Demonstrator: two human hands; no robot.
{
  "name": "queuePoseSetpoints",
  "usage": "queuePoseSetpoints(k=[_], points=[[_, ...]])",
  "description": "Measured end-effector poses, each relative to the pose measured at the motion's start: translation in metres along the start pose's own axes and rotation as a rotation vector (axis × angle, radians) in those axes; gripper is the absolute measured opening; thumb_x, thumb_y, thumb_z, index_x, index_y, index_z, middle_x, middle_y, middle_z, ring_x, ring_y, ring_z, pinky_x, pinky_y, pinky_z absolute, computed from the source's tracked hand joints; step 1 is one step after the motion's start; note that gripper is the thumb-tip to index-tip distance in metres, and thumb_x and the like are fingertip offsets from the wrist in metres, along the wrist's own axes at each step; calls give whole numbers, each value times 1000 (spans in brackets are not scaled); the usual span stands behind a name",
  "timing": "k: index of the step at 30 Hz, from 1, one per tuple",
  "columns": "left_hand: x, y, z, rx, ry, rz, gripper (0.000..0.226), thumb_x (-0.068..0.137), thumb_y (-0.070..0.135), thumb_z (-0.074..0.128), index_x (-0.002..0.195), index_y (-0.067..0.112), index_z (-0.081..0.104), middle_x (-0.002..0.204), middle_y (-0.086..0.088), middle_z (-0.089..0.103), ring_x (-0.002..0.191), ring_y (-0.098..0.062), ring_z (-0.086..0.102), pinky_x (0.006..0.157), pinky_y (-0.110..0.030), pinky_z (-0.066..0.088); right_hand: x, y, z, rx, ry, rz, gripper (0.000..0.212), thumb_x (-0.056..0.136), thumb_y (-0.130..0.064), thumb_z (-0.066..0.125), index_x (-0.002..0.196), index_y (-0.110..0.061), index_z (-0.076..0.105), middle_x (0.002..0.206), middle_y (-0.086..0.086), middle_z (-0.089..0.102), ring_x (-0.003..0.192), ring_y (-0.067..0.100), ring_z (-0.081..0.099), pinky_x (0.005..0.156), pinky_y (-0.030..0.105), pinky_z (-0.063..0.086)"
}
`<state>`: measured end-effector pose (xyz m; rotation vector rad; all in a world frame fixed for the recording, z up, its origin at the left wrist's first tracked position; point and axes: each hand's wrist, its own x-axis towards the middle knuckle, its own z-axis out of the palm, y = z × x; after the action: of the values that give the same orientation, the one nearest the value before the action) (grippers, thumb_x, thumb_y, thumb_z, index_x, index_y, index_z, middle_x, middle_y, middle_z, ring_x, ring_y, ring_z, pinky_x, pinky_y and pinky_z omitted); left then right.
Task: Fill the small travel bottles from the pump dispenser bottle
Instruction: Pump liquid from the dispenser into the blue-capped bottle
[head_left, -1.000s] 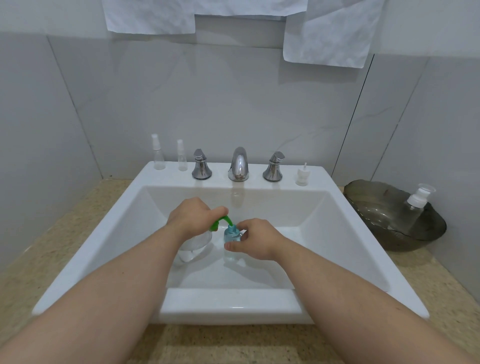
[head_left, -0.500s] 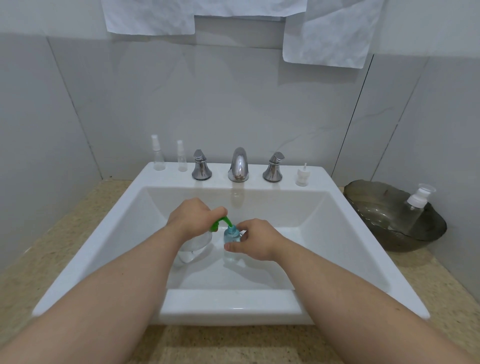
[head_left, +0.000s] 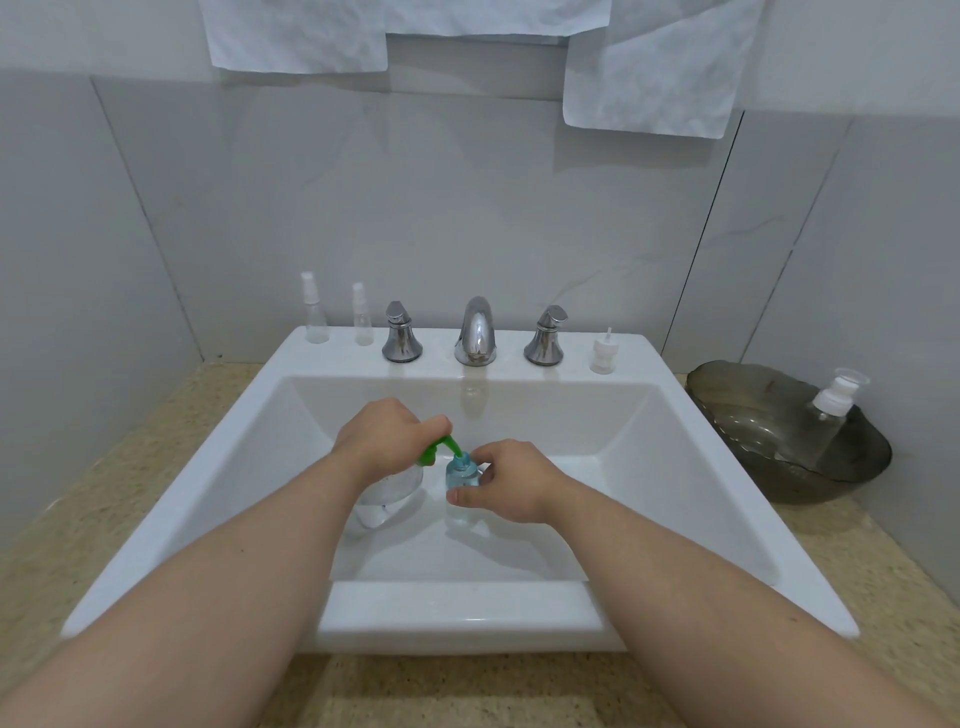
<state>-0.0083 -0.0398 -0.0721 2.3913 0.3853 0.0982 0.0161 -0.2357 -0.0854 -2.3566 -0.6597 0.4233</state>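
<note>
Inside the white sink (head_left: 691, 467), my left hand (head_left: 387, 434) grips the green pump head (head_left: 439, 448) of a clear dispenser bottle (head_left: 387, 493). Its green spout reaches over the mouth of a small clear bluish travel bottle (head_left: 461, 475). My right hand (head_left: 511, 480) holds that small bottle upright from the right, fingers curled round it. Two small spray bottles (head_left: 314, 317) (head_left: 362, 319) stand on the sink's back ledge at the left. A loose white spray cap (head_left: 602, 353) stands on the ledge at the right.
A chrome faucet (head_left: 475, 332) with two handles (head_left: 400, 335) (head_left: 545, 338) sits at the back of the sink. A dark translucent bowl (head_left: 748, 405) on the speckled counter at the right holds a clear pump bottle (head_left: 828, 415). White cloths (head_left: 654, 67) hang on the wall above.
</note>
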Motion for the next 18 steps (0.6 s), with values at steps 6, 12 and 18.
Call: queuePoseSetpoints(k=[6, 12, 18], points=[[0, -2, -1, -6, 14, 5, 52, 74, 60, 56, 47, 17, 70, 58, 3, 70, 60, -19, 56, 63, -33, 45, 0, 0, 0, -8, -5, 1, 42, 87, -45, 79, 120, -21, 70, 87, -9, 62, 80, 10, 59, 71, 23, 47], [3, -9, -2, -12, 27, 0, 70, 82, 79, 60, 52, 17, 74, 68, -6, 74, 60, -20, 57, 69, -36, 49, 0, 1, 0, -4, -2, 4, 44, 86, -45, 79, 121, -20, 70, 89, -8, 64, 83, 12, 61, 75, 25, 49], [2, -5, -1, 29, 31, -9, 69, 82, 79, 61, 54, 17, 76, 62, 0, 70, 62, -19, 58, 71, -36, 51, 1, 1, 0, 6, 1, 12, 46, 86, -46, 79, 124, -21, 68, 87, -11, 62, 81, 8, 60, 68, 21, 46]])
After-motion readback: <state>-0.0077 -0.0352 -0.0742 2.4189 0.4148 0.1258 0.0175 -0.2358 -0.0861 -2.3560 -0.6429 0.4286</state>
